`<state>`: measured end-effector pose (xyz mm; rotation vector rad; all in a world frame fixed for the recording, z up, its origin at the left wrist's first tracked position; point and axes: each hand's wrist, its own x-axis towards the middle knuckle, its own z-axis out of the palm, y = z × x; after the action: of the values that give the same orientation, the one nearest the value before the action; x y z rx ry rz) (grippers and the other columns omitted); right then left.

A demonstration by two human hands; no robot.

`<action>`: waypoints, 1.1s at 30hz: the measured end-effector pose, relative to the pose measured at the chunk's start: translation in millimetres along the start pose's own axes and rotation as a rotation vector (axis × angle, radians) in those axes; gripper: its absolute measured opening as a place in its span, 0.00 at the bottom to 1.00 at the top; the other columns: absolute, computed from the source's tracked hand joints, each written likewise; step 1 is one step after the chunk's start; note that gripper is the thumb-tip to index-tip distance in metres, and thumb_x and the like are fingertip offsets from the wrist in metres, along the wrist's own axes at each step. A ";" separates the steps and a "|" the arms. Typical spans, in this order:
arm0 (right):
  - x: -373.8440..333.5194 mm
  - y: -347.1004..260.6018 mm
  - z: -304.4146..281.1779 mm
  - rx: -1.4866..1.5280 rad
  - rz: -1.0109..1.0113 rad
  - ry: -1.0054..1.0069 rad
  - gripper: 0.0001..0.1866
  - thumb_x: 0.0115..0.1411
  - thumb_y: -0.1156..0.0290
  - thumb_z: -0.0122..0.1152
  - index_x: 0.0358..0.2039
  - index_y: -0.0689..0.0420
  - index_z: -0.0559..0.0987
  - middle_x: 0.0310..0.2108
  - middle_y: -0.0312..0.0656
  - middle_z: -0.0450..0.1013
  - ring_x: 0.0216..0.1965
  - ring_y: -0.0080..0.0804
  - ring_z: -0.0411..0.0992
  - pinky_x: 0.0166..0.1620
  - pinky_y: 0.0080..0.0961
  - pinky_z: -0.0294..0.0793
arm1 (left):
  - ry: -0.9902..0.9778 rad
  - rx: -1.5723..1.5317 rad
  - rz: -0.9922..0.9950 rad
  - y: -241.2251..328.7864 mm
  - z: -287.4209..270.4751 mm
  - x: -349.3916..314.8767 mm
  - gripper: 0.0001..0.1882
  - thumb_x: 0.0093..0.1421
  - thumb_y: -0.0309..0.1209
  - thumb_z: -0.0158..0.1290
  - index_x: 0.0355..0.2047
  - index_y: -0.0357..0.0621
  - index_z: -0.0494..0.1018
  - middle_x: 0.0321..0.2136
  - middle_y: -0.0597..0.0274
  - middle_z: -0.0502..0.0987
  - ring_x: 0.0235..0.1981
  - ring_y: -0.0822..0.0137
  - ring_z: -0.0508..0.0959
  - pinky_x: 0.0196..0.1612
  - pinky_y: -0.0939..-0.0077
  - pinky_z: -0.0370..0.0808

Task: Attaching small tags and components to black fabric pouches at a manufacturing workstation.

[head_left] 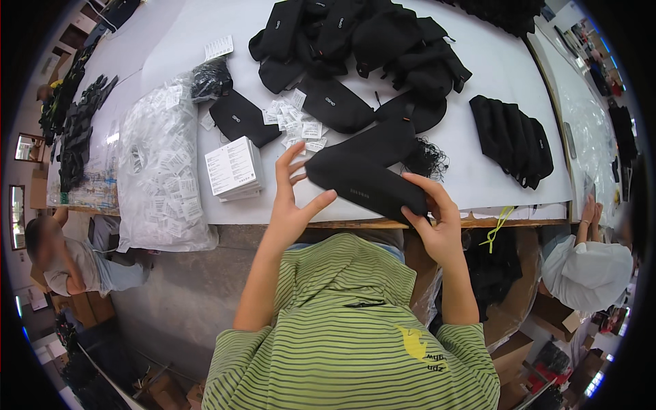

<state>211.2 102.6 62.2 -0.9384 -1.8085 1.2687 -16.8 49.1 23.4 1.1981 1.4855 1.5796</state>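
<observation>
A black fabric pouch (365, 188) is tilted over the table's front edge. My right hand (441, 215) grips its right end, thumb on the near side and fingers over the top. Around the pouch's left end, my left hand (294, 195) is open, index finger and thumb spread apart. Just beyond it lie loose white printed tags (301, 121). Behind the pouch, more black fabric (389, 140) partly shows, next to a tangle of thin black cords (426, 158).
Black pouches (342, 34) are heaped at the back, with a folded row (512, 140) at right. A stack of white cards (232, 167) stands left, beside a clear bag of tags (164, 164). Other people (588, 266) sit at both sides. Cardboard boxes (523, 273) stand below right.
</observation>
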 end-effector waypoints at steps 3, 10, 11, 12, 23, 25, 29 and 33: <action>-6.6 7.1 -10.5 0.292 0.140 -0.015 0.25 0.53 0.85 0.59 0.53 0.58 0.73 0.48 0.38 0.72 0.46 0.21 0.70 0.50 0.19 0.68 | -0.412 -0.211 -0.250 13.2 -20.6 9.1 0.26 0.55 0.22 0.58 0.54 0.40 0.67 0.46 0.59 0.72 0.49 0.68 0.71 0.54 0.76 0.66; 1.7 11.4 -40.5 -0.169 0.160 -0.141 0.20 0.48 0.77 0.66 0.44 0.52 0.81 0.33 0.38 0.76 0.33 0.16 0.68 0.35 0.16 0.68 | -0.562 0.055 -0.084 9.7 -23.3 19.9 0.17 0.51 0.20 0.59 0.43 0.42 0.77 0.31 0.65 0.70 0.34 0.72 0.69 0.41 0.81 0.65; -0.2 8.9 -44.5 -0.229 0.282 -0.158 0.19 0.47 0.75 0.67 0.42 0.51 0.82 0.30 0.37 0.76 0.30 0.16 0.67 0.31 0.16 0.66 | -0.581 0.041 -0.077 7.2 -20.7 20.4 0.17 0.51 0.20 0.59 0.43 0.42 0.77 0.31 0.65 0.70 0.34 0.72 0.69 0.41 0.81 0.65; -2.5 9.6 -45.0 -0.243 0.290 -0.136 0.19 0.47 0.75 0.67 0.42 0.51 0.82 0.30 0.37 0.76 0.30 0.16 0.67 0.31 0.16 0.66 | -0.581 0.086 -0.087 4.2 -19.6 20.0 0.16 0.51 0.20 0.59 0.43 0.42 0.77 0.30 0.65 0.69 0.34 0.73 0.69 0.40 0.81 0.65; -13.0 47.1 -204.8 -0.234 0.053 0.643 0.20 0.52 0.76 0.67 0.47 0.56 0.79 0.47 0.39 0.73 0.27 0.18 0.71 0.30 0.14 0.73 | 0.164 0.388 -0.069 -7.5 -96.0 17.8 0.09 0.63 0.29 0.50 0.42 0.42 0.74 0.39 0.65 0.70 0.28 0.81 0.67 0.28 0.86 0.64; -12.7 56.4 -254.0 -0.464 -0.011 0.893 0.19 0.55 0.74 0.66 0.49 0.56 0.78 0.45 0.41 0.74 0.26 0.20 0.71 0.28 0.15 0.73 | 0.203 0.449 0.015 -19.7 -127.0 23.6 0.11 0.63 0.31 0.50 0.44 0.42 0.73 0.42 0.63 0.70 0.33 0.77 0.70 0.34 0.83 0.68; 4.5 83.6 -321.9 -0.653 0.017 1.063 0.21 0.54 0.69 0.66 0.51 0.50 0.77 0.38 0.49 0.77 0.29 0.26 0.77 0.30 0.21 0.74 | 0.344 1.149 0.079 -45.7 -171.2 15.0 0.27 0.60 0.40 0.55 0.56 0.39 0.65 0.53 0.51 0.62 0.56 0.51 0.62 0.58 0.59 0.58; 9.7 155.9 -367.9 -0.970 0.338 0.855 0.24 0.50 0.65 0.66 0.50 0.50 0.77 0.31 0.53 0.77 0.34 0.42 0.78 0.40 0.33 0.75 | 0.264 1.248 -0.101 -71.5 -187.1 14.9 0.31 0.59 0.44 0.56 0.56 0.35 0.66 0.49 0.49 0.67 0.51 0.50 0.65 0.56 0.60 0.60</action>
<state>550.0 307.2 7.3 -1.9806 -1.5030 -0.0438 -203.5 0.9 -32.7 1.4740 2.8084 0.6297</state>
